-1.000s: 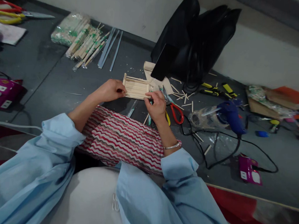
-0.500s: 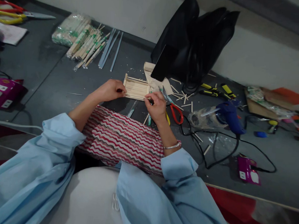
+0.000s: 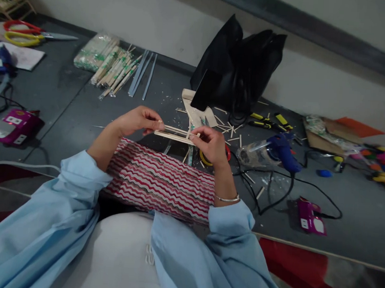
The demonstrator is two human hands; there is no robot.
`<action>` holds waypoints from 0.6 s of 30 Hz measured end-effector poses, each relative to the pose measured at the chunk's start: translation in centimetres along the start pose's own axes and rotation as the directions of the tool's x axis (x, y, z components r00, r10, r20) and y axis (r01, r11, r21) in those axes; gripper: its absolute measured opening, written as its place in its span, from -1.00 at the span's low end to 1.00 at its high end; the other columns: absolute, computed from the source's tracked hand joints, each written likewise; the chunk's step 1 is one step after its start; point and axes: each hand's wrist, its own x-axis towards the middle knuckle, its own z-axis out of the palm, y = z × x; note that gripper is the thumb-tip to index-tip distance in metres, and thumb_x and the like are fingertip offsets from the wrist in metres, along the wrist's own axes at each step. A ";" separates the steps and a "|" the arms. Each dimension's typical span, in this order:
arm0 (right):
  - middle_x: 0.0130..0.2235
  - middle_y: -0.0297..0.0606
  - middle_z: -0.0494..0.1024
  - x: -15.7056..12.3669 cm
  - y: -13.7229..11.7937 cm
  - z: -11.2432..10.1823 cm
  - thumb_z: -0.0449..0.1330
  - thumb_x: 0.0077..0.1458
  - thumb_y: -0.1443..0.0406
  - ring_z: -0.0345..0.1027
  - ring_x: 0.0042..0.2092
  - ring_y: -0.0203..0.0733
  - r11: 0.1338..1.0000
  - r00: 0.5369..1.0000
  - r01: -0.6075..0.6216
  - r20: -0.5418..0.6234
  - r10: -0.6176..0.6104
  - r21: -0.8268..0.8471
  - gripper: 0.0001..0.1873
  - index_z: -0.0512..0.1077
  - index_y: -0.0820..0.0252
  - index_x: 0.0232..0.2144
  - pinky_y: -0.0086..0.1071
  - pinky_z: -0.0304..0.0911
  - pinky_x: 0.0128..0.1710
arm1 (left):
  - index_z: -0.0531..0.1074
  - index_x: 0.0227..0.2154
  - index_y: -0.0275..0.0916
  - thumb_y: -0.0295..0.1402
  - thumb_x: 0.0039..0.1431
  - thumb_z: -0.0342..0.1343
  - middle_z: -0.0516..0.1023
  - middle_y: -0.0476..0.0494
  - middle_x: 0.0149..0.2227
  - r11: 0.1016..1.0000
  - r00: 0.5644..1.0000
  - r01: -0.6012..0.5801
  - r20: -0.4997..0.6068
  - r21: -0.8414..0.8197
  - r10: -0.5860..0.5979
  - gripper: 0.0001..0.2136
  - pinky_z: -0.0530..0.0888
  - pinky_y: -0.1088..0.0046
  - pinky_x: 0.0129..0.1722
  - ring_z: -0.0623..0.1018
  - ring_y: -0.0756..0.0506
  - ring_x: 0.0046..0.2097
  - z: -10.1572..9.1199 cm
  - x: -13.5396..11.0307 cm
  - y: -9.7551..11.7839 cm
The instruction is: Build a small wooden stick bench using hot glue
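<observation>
A small frame of thin wooden sticks (image 3: 175, 137) is held between my two hands, tilted so that it shows nearly edge-on. My left hand (image 3: 140, 120) pinches its left end with thumb and forefinger. At the right end, my right hand (image 3: 210, 142) is closed on the frame in the same way. Behind it lies a sheet of tan paper (image 3: 187, 100) with a dark phone-like slab (image 3: 205, 89) on it. Scissors with red and yellow handles (image 3: 228, 152) are partly hidden behind my right hand. A red-and-white wavy-patterned cloth (image 3: 161, 176) lies below my hands.
Bundled sticks (image 3: 114, 69) and blue-grey strips (image 3: 146, 77) lie at the back left. A black bag (image 3: 238, 60) leans on the wall. To the right are loose sticks (image 3: 241, 140), yellow-black cutters (image 3: 261, 121), a blue glue gun (image 3: 284, 151) with its cord, and a purple box (image 3: 311, 217).
My hands have tipped the stick frame from showing its flat slatted face to nearly edge-on. The head view has shifted slightly, moving the table items within the picture.
</observation>
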 end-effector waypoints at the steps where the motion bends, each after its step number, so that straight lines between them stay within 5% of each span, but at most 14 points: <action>1: -0.52 -0.43 0.41 0.0 -0.1 -0.1 0.30 0.00 0.22 0.15 -0.49 -0.35 1.000 1.000 -0.017 -0.004 0.017 0.027 -0.87 0.53 0.16 -0.42 -0.42 0.10 -0.46 | 0.56 -0.45 -0.30 -0.19 -0.08 0.39 0.40 0.02 -0.58 0.999 0.999 0.032 0.003 -0.042 -0.032 -0.73 0.25 0.60 -0.64 0.32 0.11 -0.59 0.1 0.0 0.0; 10: -0.56 -0.45 0.37 0.1 0.8 0.8 0.29 -0.05 0.22 0.12 -0.52 -0.36 0.989 0.993 -0.041 -0.105 0.056 0.144 -0.89 0.54 0.14 -0.48 -0.42 0.02 -0.50 | 0.56 -0.43 -0.32 -0.12 0.01 0.34 0.34 0.03 -0.61 0.995 0.999 0.027 -0.021 -0.094 -0.029 -0.69 0.23 0.60 -0.60 0.32 0.10 -0.57 0.0 0.1 -0.5; 18: -0.54 -0.45 0.41 0.1 1.9 1.9 0.28 -0.08 0.24 0.19 -0.48 -0.36 0.920 0.983 -0.058 -0.140 0.121 0.389 -0.91 0.49 0.14 -0.51 -0.41 0.11 -0.42 | 0.58 -0.44 -0.27 -0.21 -0.01 0.31 0.52 0.00 -0.44 0.924 0.938 -0.148 0.345 0.352 0.019 -0.79 0.35 0.60 -0.37 0.46 0.06 -0.40 0.3 0.0 -0.3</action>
